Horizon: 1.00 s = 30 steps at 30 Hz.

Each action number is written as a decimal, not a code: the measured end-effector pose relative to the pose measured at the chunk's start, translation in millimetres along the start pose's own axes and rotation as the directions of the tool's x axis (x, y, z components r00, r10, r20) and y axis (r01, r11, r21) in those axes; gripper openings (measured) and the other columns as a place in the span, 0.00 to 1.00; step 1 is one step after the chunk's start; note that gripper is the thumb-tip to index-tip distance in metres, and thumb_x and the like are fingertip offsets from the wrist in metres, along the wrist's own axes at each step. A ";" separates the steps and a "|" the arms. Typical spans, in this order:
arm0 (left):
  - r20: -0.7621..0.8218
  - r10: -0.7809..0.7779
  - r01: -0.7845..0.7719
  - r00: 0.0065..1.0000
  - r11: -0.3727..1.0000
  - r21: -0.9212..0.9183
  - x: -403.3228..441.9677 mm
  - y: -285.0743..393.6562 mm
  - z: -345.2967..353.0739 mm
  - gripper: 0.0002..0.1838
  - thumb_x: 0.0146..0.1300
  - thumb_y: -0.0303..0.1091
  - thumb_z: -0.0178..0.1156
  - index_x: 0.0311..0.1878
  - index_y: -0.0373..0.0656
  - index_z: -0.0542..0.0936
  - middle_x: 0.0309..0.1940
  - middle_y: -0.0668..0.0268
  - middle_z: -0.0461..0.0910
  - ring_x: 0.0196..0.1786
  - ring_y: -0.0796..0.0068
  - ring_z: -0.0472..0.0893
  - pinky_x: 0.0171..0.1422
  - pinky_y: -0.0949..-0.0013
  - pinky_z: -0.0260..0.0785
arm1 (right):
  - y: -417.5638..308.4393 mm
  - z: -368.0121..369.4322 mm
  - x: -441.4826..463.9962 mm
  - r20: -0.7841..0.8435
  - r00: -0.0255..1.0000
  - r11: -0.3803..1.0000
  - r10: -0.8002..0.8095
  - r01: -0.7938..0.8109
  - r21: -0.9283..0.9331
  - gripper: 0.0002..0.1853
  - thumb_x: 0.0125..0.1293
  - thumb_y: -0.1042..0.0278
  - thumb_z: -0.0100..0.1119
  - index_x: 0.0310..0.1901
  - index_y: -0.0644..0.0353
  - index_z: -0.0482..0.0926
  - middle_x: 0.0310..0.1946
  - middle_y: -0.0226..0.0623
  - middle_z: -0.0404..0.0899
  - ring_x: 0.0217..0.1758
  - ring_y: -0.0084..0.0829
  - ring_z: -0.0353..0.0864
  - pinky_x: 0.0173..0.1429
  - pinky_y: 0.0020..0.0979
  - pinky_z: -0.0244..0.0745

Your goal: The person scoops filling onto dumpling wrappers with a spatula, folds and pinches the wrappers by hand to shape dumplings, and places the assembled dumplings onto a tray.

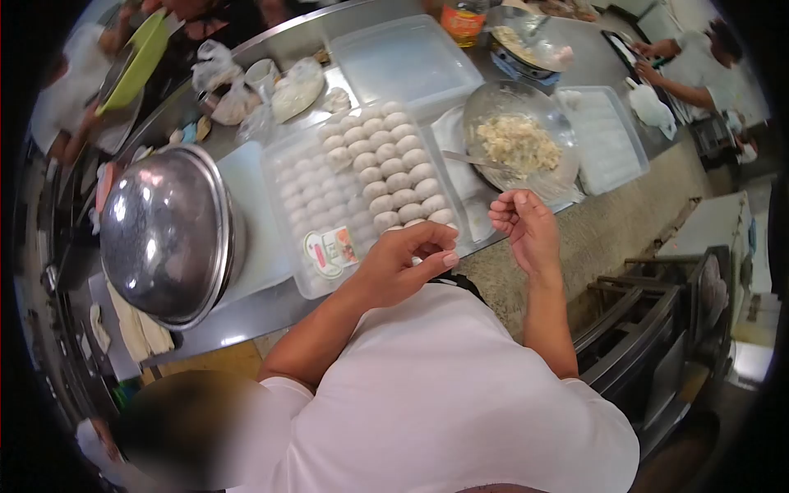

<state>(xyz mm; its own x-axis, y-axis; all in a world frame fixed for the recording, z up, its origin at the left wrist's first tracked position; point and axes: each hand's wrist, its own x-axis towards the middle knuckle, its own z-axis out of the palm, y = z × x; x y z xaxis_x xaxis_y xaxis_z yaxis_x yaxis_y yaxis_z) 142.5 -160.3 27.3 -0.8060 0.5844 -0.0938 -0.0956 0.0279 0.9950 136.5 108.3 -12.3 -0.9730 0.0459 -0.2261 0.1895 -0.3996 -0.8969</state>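
Observation:
My left hand (415,253) is curled at the near edge of a clear plastic tray (297,283), thumb below the bent fingers. A small pale patch shows inside its curl; what it is I cannot make out. Rows of round white dough balls (398,164) fill the tray, those on the left seen through a clear cover. To the right, my right hand (528,226) is raised with fingers bent towards the thumb, and anything in them is hidden. Just beyond it lies a steel bowl (493,103) of crumbly yellowish filling (518,142), with a flat metal utensil (472,158) across its rim.
A large domed steel bowl (164,230) stands at left beside a pale board (255,214). Lidded plastic containers (403,62) lie at the back and right. Another person (690,74) works at far right; another at upper left holds a green basin (136,66). A metal rack (633,312) stands at right.

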 end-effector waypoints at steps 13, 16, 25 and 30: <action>-0.390 -0.001 -0.067 0.921 0.985 -0.161 -38.0 -4.3 -58.2 0.14 0.75 0.30 0.59 0.59 0.34 0.80 0.48 0.62 0.85 0.48 0.76 0.83 0.54 0.71 0.75 | 10.7 17.6 5.9 0.079 0.997 0.999 0.028 -0.027 -0.020 0.13 0.79 0.61 0.54 0.51 0.63 0.80 0.41 0.37 0.85 0.42 0.27 0.85 0.49 0.29 0.82; -0.511 0.055 -0.136 0.858 0.983 -0.123 -45.5 -5.0 -81.7 0.16 0.76 0.36 0.59 0.58 0.33 0.80 0.47 0.60 0.86 0.46 0.75 0.84 0.51 0.72 0.75 | 11.7 21.1 3.5 0.077 0.997 0.999 0.026 -0.024 -0.023 0.12 0.79 0.62 0.54 0.50 0.62 0.80 0.41 0.35 0.85 0.42 0.26 0.85 0.49 0.29 0.81; -0.567 -0.196 -0.111 0.800 0.880 -0.461 -25.0 -40.3 -41.3 0.46 0.78 0.62 0.45 0.80 0.30 0.50 0.81 0.49 0.53 0.82 0.57 0.56 0.85 0.58 0.44 | 14.4 47.9 8.6 0.123 0.990 0.981 -0.069 0.090 -0.170 0.12 0.79 0.62 0.56 0.49 0.62 0.80 0.41 0.32 0.84 0.42 0.21 0.82 0.50 0.26 0.78; -0.497 -0.140 -0.066 0.856 0.925 -0.375 -11.4 -62.4 -36.6 0.47 0.77 0.61 0.49 0.81 0.30 0.48 0.80 0.47 0.51 0.82 0.59 0.54 0.85 0.60 0.44 | 15.9 56.2 7.5 0.175 0.982 0.978 -0.070 0.102 -0.181 0.13 0.78 0.60 0.57 0.50 0.63 0.80 0.41 0.32 0.84 0.43 0.20 0.81 0.49 0.25 0.78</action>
<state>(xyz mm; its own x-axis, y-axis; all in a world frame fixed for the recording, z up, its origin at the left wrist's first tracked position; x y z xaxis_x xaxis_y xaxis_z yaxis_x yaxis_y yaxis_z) 136.3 -198.3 -35.0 -0.9671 0.0937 -0.2365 -0.2542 -0.3166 0.9139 124.8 50.8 -6.9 -0.9919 -0.0871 -0.0927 0.1099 -0.2205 -0.9692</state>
